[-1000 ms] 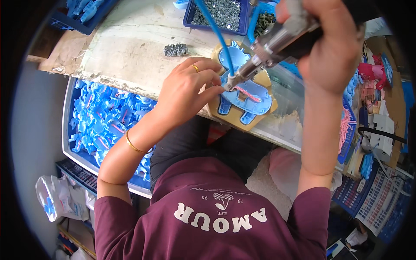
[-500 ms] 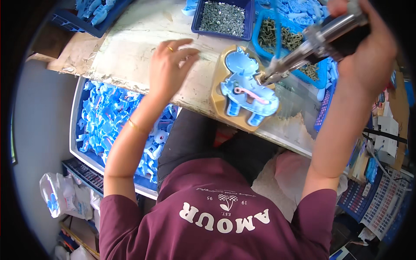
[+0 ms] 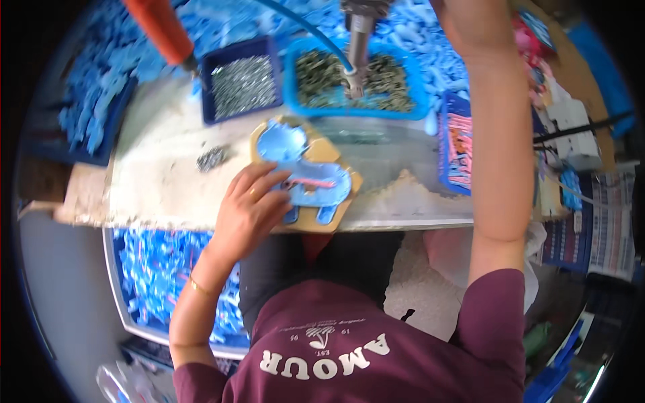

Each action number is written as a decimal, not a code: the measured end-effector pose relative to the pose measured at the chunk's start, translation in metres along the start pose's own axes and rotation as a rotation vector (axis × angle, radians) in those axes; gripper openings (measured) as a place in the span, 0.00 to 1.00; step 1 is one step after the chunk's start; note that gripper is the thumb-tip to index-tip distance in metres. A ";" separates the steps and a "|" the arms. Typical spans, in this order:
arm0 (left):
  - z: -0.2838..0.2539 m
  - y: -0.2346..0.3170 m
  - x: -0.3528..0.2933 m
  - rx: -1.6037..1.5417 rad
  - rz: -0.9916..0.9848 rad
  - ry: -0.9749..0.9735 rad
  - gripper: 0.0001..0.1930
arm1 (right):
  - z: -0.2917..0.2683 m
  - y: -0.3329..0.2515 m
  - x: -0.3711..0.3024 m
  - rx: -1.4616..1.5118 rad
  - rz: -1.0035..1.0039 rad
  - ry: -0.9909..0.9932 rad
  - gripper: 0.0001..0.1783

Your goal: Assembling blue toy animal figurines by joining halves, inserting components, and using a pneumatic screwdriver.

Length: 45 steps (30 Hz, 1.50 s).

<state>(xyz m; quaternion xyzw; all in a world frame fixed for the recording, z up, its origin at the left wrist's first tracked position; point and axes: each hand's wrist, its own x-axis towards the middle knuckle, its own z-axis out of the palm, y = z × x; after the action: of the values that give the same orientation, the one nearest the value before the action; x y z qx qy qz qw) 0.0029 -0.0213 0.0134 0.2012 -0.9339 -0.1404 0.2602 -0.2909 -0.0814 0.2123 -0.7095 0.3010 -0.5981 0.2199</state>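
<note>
My left hand (image 3: pixel 248 208) rests its spread, slightly bent fingers at the left edge of a blue animal-shaped plastic toy shell (image 3: pixel 330 173). The shell lies, hollow side up, in a tan holding block (image 3: pixel 346 218) by the table's front edge. Inside it runs a thin pink strip (image 3: pixel 316 182). My right hand (image 3: pixel 476 27) reaches up past the top edge of the view, its fingers out of sight. Left of it a metal-nosed tool (image 3: pixel 359 50) with a blue hose points down over a tray; whether I grip it is hidden.
A dark blue tray of small screws (image 3: pixel 243 84) and a light blue tray of small metal parts (image 3: pixel 396 87) stand behind the block. Loose screws (image 3: pixel 211 158) lie at left. An orange driver (image 3: pixel 160 30) hangs above. A bin of blue parts (image 3: pixel 161 282) sits below the table.
My left hand has come down onto the shell's left edge. My right hand and the metal-nosed tool have moved up and away from the block. The view has shifted, bringing the orange driver in.
</note>
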 end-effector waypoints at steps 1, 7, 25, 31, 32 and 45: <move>-0.003 0.002 0.000 0.005 -0.024 0.014 0.12 | -0.019 0.013 -0.002 -0.032 0.088 0.183 0.24; -0.072 0.024 0.002 -0.180 -0.178 -0.029 0.10 | -0.226 0.113 -0.108 -0.580 0.335 0.356 0.20; -0.070 0.048 0.014 -0.035 -0.256 -0.212 0.26 | -0.105 0.062 -0.146 -0.202 0.776 -0.490 0.21; 0.009 0.055 0.076 -0.050 0.237 -0.029 0.26 | -0.027 0.030 -0.160 0.184 0.831 -0.706 0.19; 0.012 0.053 0.076 -0.048 0.243 -0.028 0.26 | -0.028 0.030 -0.162 0.227 0.845 -0.707 0.19; -0.002 0.046 0.022 -0.129 -0.108 0.093 0.22 | -0.243 0.231 -0.089 -1.492 0.279 0.172 0.24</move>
<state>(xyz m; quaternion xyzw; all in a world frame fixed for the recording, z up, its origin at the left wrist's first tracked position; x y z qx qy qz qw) -0.0273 0.0085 0.0412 0.2403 -0.8977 -0.2043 0.3078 -0.5768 -0.1749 0.0390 -0.5763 0.7281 -0.2563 -0.2685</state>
